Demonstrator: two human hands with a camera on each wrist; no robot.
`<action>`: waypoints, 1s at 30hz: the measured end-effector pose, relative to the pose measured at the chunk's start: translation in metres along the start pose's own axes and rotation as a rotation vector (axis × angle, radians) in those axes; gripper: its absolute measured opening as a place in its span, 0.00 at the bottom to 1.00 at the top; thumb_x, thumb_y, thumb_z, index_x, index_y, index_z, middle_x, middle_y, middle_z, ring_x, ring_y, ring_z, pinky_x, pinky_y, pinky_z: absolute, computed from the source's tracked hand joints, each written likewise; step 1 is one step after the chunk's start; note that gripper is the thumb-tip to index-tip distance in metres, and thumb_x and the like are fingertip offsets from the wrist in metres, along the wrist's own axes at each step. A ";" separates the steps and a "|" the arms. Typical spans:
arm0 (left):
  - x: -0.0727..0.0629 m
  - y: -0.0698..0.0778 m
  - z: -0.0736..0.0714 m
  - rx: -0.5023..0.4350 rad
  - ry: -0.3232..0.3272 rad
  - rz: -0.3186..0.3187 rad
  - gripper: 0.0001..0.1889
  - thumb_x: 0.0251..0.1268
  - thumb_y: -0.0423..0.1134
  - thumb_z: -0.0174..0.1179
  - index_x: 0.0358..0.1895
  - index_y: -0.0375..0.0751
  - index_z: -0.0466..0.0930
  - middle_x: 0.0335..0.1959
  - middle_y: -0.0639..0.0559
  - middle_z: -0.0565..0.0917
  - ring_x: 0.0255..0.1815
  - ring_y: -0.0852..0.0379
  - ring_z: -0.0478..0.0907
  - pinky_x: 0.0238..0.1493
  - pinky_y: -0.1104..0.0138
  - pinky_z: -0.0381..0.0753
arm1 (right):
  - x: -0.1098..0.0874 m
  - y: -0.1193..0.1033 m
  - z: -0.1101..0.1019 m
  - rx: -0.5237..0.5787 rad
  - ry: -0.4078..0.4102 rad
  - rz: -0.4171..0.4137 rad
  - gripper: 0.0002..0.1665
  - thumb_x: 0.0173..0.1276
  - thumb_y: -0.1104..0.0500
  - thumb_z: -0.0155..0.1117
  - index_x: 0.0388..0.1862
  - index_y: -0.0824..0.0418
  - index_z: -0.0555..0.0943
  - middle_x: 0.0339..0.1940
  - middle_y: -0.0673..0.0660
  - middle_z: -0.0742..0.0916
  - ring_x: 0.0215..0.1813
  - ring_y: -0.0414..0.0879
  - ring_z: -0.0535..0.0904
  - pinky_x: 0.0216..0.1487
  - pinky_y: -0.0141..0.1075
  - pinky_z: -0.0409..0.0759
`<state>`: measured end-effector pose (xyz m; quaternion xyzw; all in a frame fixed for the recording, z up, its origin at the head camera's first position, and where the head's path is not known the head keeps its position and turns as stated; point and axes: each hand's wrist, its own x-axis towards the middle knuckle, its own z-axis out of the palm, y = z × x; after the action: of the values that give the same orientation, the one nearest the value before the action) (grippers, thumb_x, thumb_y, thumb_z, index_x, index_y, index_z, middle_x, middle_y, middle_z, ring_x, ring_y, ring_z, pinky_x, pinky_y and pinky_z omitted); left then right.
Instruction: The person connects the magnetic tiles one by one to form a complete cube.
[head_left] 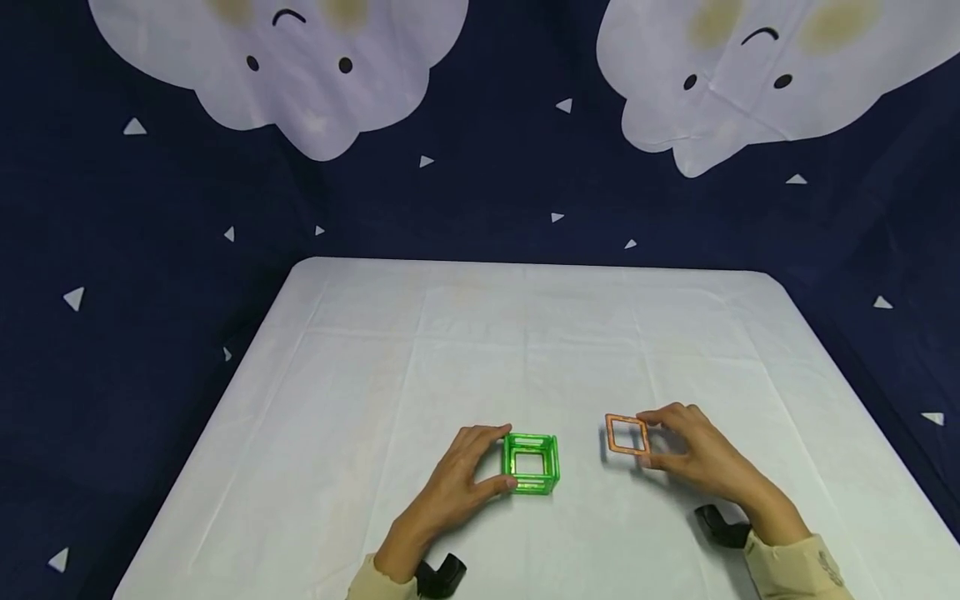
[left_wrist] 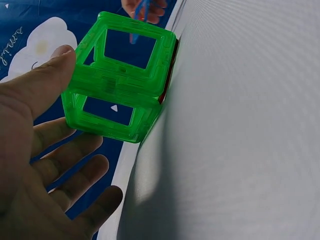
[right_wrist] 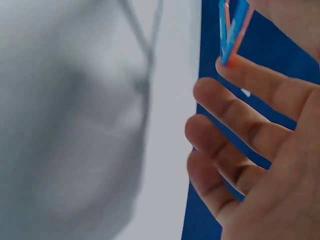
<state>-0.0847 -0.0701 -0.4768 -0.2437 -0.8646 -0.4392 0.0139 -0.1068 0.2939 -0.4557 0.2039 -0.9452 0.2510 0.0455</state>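
A green open-frame cube of square magnetic tiles (head_left: 531, 464) sits on the white table, with a dark red edge (left_wrist: 169, 72) showing along its underside in the left wrist view. My left hand (head_left: 459, 477) pinches its left side between thumb and index finger, the other fingers spread. To the right, my right hand (head_left: 696, 450) holds an orange square magnetic tile (head_left: 627, 451) by its right edge, raised and casting a shadow. Blue strips (right_wrist: 233, 37) show beside the orange in the right wrist view, meeting in a narrow V at the fingertip.
The table (head_left: 480, 333) wears a white cloth with fold creases. Behind it hangs a dark blue curtain (head_left: 495, 200) printed with white clouds and small triangles. Black wrist mounts (head_left: 441, 577) stick out near both cuffs.
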 end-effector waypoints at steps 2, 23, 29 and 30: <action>-0.001 -0.001 0.001 0.003 0.005 -0.001 0.35 0.52 0.51 0.67 0.65 0.48 0.69 0.58 0.56 0.76 0.60 0.58 0.69 0.60 0.58 0.72 | 0.002 -0.004 -0.002 0.001 0.030 0.000 0.31 0.48 0.48 0.76 0.52 0.50 0.79 0.45 0.45 0.82 0.47 0.36 0.68 0.46 0.31 0.64; -0.002 -0.002 0.001 0.007 0.010 0.017 0.34 0.52 0.52 0.66 0.65 0.48 0.69 0.57 0.57 0.76 0.60 0.58 0.68 0.61 0.58 0.71 | 0.019 -0.049 -0.003 0.051 0.227 -0.064 0.35 0.41 0.56 0.80 0.52 0.53 0.79 0.45 0.47 0.81 0.48 0.34 0.65 0.48 0.31 0.60; -0.002 -0.004 0.002 0.032 0.021 0.048 0.34 0.52 0.51 0.66 0.65 0.48 0.69 0.57 0.57 0.76 0.59 0.58 0.69 0.59 0.59 0.72 | 0.024 -0.058 0.001 0.068 0.235 -0.086 0.36 0.40 0.57 0.81 0.52 0.53 0.79 0.45 0.47 0.81 0.48 0.34 0.66 0.48 0.31 0.60; -0.002 -0.004 0.002 0.034 0.022 0.049 0.34 0.52 0.51 0.66 0.65 0.48 0.69 0.57 0.57 0.76 0.59 0.58 0.69 0.59 0.59 0.72 | 0.024 -0.060 0.002 0.069 0.234 -0.087 0.36 0.40 0.56 0.81 0.52 0.53 0.79 0.46 0.47 0.81 0.48 0.34 0.66 0.48 0.31 0.60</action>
<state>-0.0840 -0.0712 -0.4817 -0.2598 -0.8654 -0.4267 0.0386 -0.1045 0.2369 -0.4256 0.2154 -0.9145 0.3034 0.1593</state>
